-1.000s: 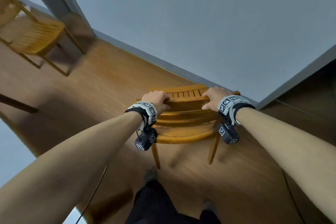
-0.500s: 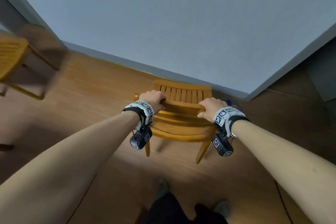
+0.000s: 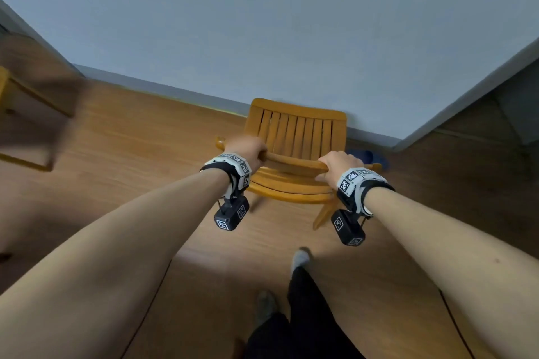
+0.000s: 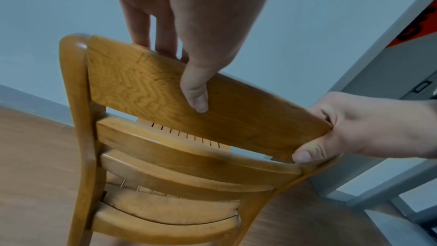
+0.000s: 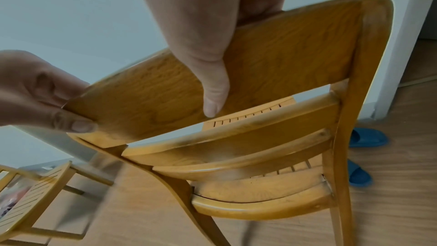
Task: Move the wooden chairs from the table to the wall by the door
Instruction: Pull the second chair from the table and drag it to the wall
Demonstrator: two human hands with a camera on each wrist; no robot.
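Note:
A yellow-brown wooden chair (image 3: 294, 137) with a slatted seat faces the pale wall (image 3: 277, 23), its front edge close to the baseboard. My left hand (image 3: 248, 150) grips the left part of the top back rail (image 4: 212, 96), thumb on the near face and fingers over the top. My right hand (image 3: 338, 165) grips the right part of the same rail (image 5: 283, 50) in the same way. In the left wrist view the right hand (image 4: 369, 128) shows at the rail's end. A second wooden chair (image 5: 35, 195) stands blurred at the left.
Wood floor (image 3: 131, 154) runs to the baseboard. A door frame (image 3: 472, 93) stands at the right, and a pair of blue slippers (image 5: 366, 137) lies by it next to the chair's right legs. My feet (image 3: 299, 259) are just behind the chair.
I have carried the chair forward to the wall and turned right; the other chair slid out to the left edge of view. Both hands kept their grip on the rail.

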